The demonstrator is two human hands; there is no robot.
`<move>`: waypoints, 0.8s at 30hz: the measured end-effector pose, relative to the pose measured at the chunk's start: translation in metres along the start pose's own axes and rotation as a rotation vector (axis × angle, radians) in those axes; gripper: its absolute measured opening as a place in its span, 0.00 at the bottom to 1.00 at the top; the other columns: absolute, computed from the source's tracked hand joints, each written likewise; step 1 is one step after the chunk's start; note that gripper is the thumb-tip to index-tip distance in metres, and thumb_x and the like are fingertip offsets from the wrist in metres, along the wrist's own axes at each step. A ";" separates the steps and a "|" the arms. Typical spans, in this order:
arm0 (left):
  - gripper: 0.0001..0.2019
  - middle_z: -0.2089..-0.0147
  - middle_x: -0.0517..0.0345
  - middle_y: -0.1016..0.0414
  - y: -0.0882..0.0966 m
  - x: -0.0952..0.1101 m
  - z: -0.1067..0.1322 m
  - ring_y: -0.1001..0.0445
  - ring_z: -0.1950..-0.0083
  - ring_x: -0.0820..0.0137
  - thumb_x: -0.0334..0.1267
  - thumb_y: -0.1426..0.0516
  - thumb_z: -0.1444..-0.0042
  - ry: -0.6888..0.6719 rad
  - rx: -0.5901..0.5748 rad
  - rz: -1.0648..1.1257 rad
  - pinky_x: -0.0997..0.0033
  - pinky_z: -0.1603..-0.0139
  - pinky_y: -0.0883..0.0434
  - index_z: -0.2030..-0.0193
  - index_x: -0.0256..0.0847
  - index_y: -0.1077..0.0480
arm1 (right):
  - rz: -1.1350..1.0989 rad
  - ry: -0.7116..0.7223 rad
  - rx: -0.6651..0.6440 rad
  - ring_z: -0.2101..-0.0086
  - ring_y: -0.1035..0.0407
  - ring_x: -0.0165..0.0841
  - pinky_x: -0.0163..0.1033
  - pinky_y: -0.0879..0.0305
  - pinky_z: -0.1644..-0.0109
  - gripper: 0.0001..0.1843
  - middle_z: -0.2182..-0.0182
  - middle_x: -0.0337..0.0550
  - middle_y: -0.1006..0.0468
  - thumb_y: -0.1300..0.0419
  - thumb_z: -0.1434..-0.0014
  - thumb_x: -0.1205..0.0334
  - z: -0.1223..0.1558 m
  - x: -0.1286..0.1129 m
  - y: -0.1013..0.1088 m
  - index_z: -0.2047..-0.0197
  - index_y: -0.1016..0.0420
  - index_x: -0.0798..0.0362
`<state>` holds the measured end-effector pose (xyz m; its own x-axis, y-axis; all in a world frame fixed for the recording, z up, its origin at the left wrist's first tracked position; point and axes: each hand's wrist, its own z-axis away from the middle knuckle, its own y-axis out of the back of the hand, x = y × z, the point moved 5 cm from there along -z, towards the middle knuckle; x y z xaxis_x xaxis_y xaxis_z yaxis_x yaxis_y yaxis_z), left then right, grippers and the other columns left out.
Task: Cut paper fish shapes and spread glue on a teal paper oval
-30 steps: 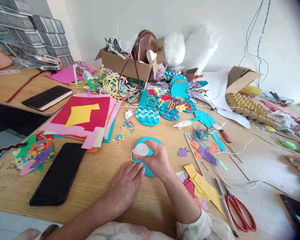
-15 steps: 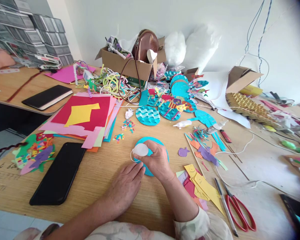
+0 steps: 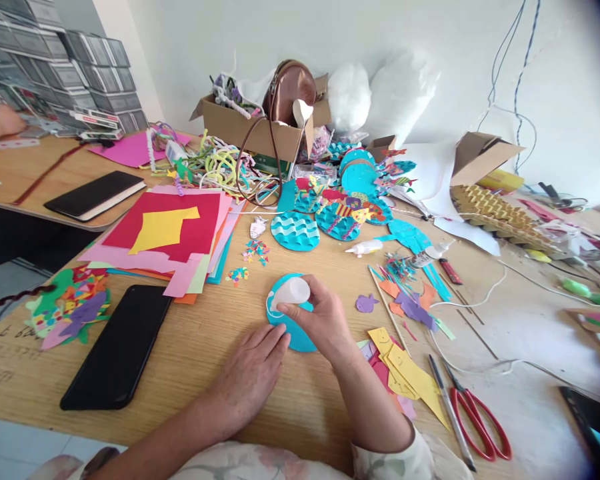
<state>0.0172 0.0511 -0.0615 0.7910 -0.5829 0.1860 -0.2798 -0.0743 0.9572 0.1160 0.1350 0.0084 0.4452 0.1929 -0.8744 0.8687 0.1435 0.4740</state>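
A blue paper disc (image 3: 300, 337) lies flat on the wooden table in front of me. My right hand (image 3: 323, 319) grips a white glue bottle (image 3: 293, 292), tipped with its nozzle end down over the disc's upper left. A white line of glue follows the disc's left edge. My left hand (image 3: 257, 360) lies flat, palm down, its fingertips at the disc's lower left rim. Beyond the disc are small paper confetti bits (image 3: 239, 275) and a finished-looking blue disc with pale waves (image 3: 295, 231).
Coloured paper sheets (image 3: 165, 227) and a black phone (image 3: 115, 347) lie to the left. On the right are red-handled scissors (image 3: 480, 420), a pen (image 3: 450, 410), yellow paper scraps (image 3: 410, 373) and a second glue bottle (image 3: 365, 248). A cardboard box (image 3: 250, 130) stands at the back.
My right hand has moved the glue bottle to the right and tilted it more sideways. More of the glue line on the disc's left shows. My left hand has stayed in place.
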 end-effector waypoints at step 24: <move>0.15 0.49 0.47 0.28 0.005 0.000 -0.002 0.33 0.45 0.60 0.30 0.52 0.42 0.006 0.011 0.021 0.58 0.46 0.34 0.48 0.33 0.36 | 0.085 0.054 -0.072 0.70 0.33 0.31 0.33 0.38 0.66 0.11 0.72 0.35 0.27 0.35 0.54 0.62 0.003 0.000 -0.010 0.67 0.32 0.51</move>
<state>0.0172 0.0526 -0.0564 0.7882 -0.5795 0.2073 -0.3021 -0.0708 0.9506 0.1078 0.1304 0.0028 0.5026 0.2589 -0.8248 0.8096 0.1936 0.5542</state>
